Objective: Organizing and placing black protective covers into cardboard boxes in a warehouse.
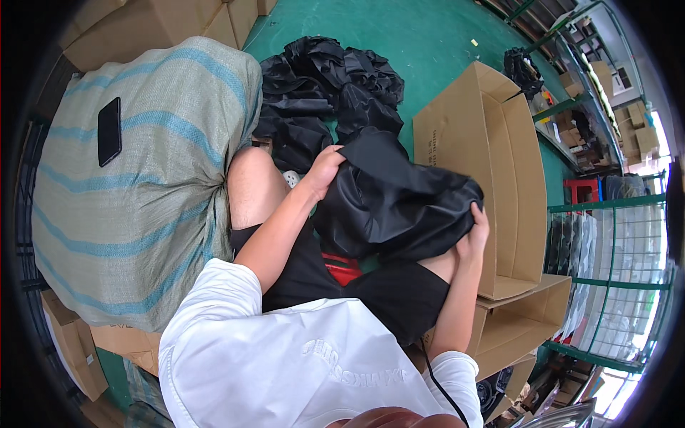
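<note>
A piece of shiny black fabric [385,203] is spread between my two hands, across my lap and knees. My left hand [327,171] pinches its upper left edge, fingers closed over the cloth. At its right end my right hand [474,232] grips the border, thumb up on the near side. The cloth bulges and folds in the middle, and its lower part hangs between my legs. Just beyond it, a heap of similar black fabric [303,93] lies crumpled on the green floor.
To my left stands a large woven sack [143,235] with blue stripes, a black phone [110,132] on top. An open cardboard box [514,178] rises close by my right arm, above another box [524,321]. Green wire racks [614,242] line the right side. I sit on something red [342,269].
</note>
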`<control>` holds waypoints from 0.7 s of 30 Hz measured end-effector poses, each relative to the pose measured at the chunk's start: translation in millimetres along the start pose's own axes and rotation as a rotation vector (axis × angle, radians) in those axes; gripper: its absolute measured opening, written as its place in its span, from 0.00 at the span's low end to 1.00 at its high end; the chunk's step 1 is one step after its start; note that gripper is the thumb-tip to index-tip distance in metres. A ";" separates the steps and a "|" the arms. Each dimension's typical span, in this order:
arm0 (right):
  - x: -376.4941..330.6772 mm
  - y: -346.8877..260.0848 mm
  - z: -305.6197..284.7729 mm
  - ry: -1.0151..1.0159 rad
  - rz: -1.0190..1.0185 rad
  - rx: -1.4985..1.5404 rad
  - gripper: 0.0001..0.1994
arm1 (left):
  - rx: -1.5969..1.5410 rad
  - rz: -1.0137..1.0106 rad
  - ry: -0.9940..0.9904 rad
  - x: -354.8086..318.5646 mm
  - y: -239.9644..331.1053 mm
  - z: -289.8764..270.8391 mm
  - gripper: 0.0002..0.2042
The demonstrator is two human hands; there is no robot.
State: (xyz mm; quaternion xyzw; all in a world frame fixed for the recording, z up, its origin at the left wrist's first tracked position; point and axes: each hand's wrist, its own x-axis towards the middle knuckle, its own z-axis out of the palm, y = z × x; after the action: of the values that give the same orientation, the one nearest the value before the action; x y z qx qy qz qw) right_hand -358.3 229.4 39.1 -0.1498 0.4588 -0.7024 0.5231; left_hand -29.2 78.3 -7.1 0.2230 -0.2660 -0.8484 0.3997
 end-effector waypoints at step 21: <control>9.7 48.7 69.8 -0.629 0.034 -0.456 0.36 | -0.863 -0.014 -0.897 34.1 -44.7 35.6 0.06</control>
State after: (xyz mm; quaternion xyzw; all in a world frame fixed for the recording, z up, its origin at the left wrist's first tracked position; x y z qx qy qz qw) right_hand -284.9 185.3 34.8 -0.4628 0.4228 -0.4935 0.6029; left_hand -95.1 84.9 -13.9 -0.3350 -0.0397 -0.8932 0.2974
